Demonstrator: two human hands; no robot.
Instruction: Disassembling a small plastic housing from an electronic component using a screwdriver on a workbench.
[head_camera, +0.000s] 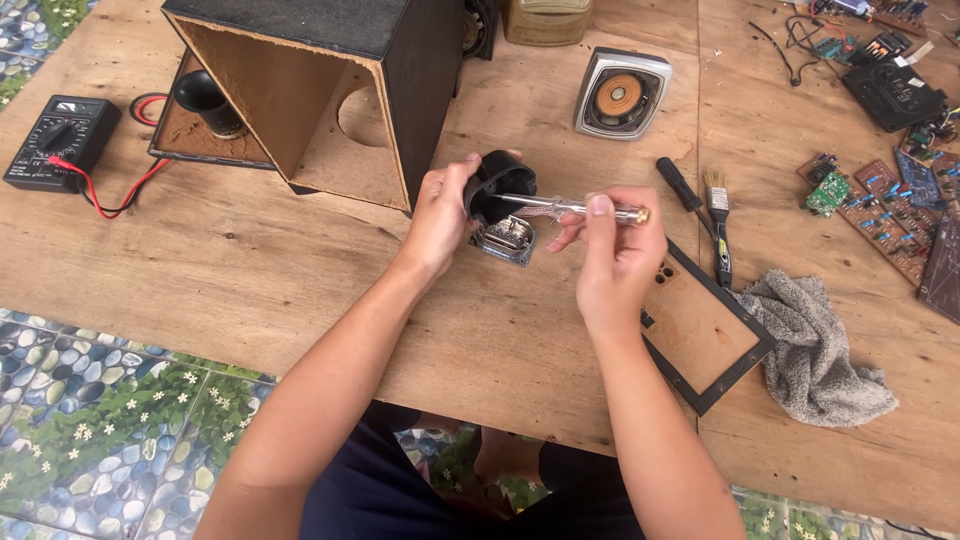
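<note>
speaker driver (500, 185) x1, left hand (440, 215); screwdriver (570, 208) x1, right hand (615, 250)

The tabletop (250, 260) is pale brown wood with visible grain, and the floor (90, 400) beneath it bears a pattern of blue-grey pebbles, green leaves and small white flowers. The speaker box (330, 90) is black outside and raw tan fibreboard inside, the small speaker (500, 190) is black with a silver frame, and the screwdriver (570, 208) has a clear handle with a brass-coloured cap. The multimeter (55, 140) is black with red leads, the cloth (820, 350) is grey, and the circuit boards (880, 210) are brown and green.
</note>
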